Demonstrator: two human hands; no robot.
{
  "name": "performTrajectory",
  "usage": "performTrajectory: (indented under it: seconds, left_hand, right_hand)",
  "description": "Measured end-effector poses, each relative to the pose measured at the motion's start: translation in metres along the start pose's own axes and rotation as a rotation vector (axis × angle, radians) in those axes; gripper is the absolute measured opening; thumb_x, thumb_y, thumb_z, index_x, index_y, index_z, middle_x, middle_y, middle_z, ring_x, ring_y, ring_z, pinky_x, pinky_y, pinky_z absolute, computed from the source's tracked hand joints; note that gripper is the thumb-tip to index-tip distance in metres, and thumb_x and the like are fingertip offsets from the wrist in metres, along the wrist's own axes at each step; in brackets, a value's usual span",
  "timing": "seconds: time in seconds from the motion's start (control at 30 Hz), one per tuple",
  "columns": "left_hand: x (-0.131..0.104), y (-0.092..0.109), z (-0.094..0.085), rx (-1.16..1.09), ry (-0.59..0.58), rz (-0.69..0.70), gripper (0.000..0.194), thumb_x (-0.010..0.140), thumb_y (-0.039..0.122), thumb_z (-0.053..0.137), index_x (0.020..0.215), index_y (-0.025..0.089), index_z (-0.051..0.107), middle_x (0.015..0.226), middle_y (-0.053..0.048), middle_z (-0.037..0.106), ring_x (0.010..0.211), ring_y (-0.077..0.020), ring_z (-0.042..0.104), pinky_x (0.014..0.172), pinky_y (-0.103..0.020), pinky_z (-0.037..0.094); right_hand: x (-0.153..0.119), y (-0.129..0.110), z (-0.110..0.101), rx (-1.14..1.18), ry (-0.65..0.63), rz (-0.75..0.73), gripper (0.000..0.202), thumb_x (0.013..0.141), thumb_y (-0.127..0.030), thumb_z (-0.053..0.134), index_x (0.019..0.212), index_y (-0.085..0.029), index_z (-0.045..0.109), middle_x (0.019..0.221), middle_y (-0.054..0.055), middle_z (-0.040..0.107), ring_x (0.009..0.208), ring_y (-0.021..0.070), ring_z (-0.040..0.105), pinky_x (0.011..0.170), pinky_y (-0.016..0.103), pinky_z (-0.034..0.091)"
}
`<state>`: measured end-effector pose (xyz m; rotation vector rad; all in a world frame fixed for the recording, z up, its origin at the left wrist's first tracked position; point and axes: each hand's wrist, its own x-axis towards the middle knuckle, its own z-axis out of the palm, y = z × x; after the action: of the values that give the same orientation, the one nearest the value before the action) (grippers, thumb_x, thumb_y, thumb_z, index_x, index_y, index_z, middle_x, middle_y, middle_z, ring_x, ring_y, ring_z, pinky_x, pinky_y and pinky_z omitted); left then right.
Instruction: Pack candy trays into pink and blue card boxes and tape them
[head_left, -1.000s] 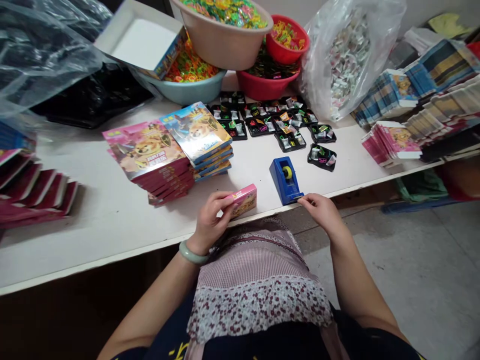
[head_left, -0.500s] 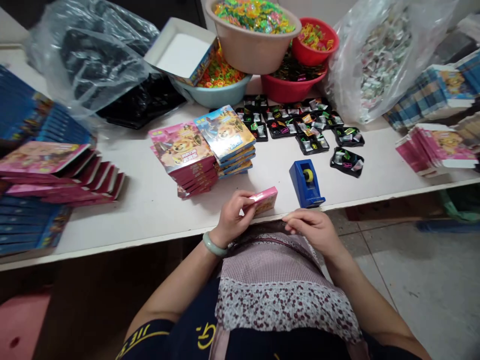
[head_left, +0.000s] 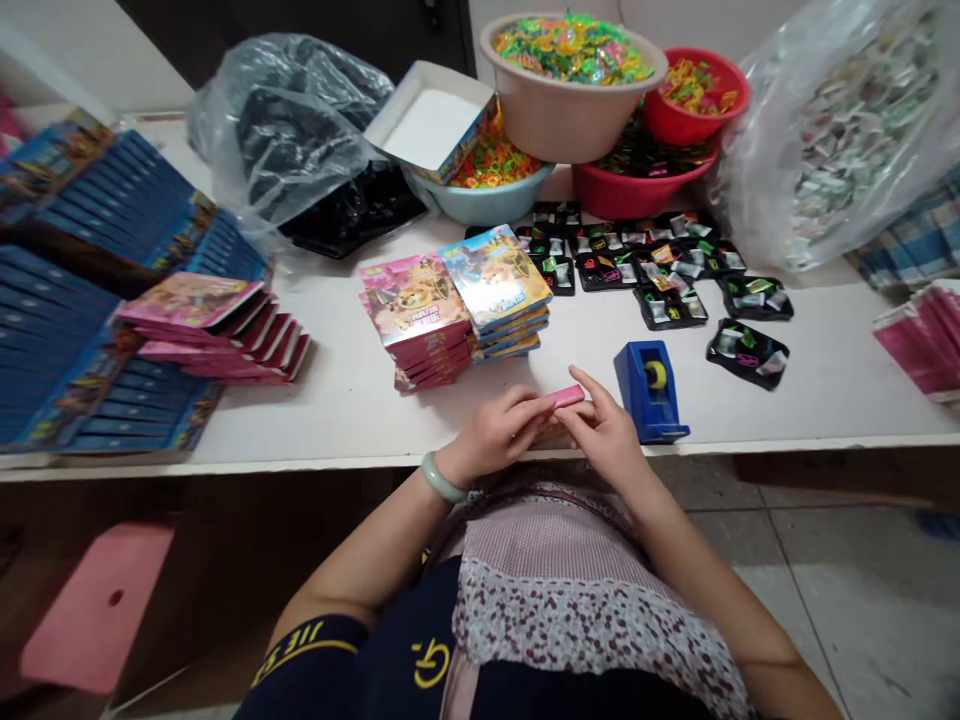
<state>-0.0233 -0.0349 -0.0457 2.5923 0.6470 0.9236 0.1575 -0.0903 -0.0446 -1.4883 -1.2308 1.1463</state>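
Note:
A small pink box (head_left: pixel 568 396) is between my two hands at the table's front edge, its narrow side facing up. My left hand (head_left: pixel 504 432), with a pale bangle at the wrist, grips its left part. The fingers of my right hand (head_left: pixel 602 425) close on its right end, the index finger raised. Just right of my hands stands a blue tape dispenser (head_left: pixel 651 392) with a yellow roll. Behind my left hand are a stack of pink boxes (head_left: pixel 416 310) and a stack of blue boxes (head_left: pixel 496 280).
Black trays with small wrapped pieces (head_left: pixel 748 352) lie at the back right. Behind them stand a beige basin (head_left: pixel 574 110), red basins and a light blue basin (head_left: pixel 487 203). Plastic bags flank these. Blue box piles (head_left: pixel 52 340) fill the left; a pink stool (head_left: pixel 101 605) is below.
My right hand has moved up to the pink box and now touches it. The box has turned so its narrow side shows. The whole view has shifted left.

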Motion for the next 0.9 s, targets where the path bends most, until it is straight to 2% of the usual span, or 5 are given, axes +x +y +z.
performTrajectory:
  seconds: [0.17,0.37,0.5,0.73,0.9]
  left_hand:
    - [-0.001,0.014,-0.014,-0.189,0.118,0.004,0.030,0.091,0.013,0.052,0.120,0.020,0.057,0.097,-0.007,0.063,0.083,-0.0141,0.062,0.069,-0.026,0.054]
    - [0.015,-0.006,-0.131,-0.114,0.714,-0.369,0.012,0.086,0.020,0.059,0.098,0.020,0.063,0.092,-0.003,0.065,0.085,-0.0140,0.061,0.075,-0.025,0.051]
    - [0.034,-0.062,-0.185,-0.166,0.717,-0.686,0.009,0.079,0.021,0.059,0.086,0.017,0.062,0.078,0.000,0.060,0.070,-0.0118,0.053,0.061,-0.021,0.043]
    - [0.045,-0.114,-0.175,-0.247,0.570,-0.889,0.020,0.078,0.028,0.061,0.094,0.016,0.061,0.084,-0.002,0.061,0.076,-0.0141,0.055,0.069,-0.025,0.047]
    - [0.062,-0.087,-0.167,-0.201,0.549,-0.619,0.038,0.092,0.052,0.050,0.110,0.019,0.058,0.110,-0.003,0.064,0.102,-0.0185,0.057,0.101,-0.040,0.046]
  right_hand:
    - [-0.003,-0.009,-0.017,-0.487,-0.070,0.013,0.069,0.085,-0.043,0.058,0.146,-0.017,0.042,0.057,-0.002,0.065,0.056,0.0189,0.062,0.058,0.029,0.043]
    - [-0.015,-0.005,-0.036,-0.389,-0.315,-0.083,0.062,0.089,-0.046,0.053,0.144,-0.018,0.045,0.071,0.001,0.070,0.062,0.0173,0.062,0.063,0.029,0.049]
    - [-0.023,0.001,-0.022,-0.306,-0.338,-0.135,0.047,0.090,-0.044,0.053,0.129,-0.019,0.060,0.080,0.005,0.071,0.070,0.0185,0.064,0.063,0.029,0.051]
    - [-0.021,0.004,-0.007,-0.237,-0.290,-0.205,0.037,0.090,-0.039,0.054,0.119,-0.021,0.067,0.087,0.006,0.072,0.077,0.0193,0.066,0.070,0.030,0.053]
    - [-0.020,0.003,-0.020,-0.170,-0.200,-0.141,0.033,0.091,-0.031,0.053,0.118,-0.019,0.068,0.086,0.005,0.074,0.077,0.0171,0.067,0.074,0.029,0.052]
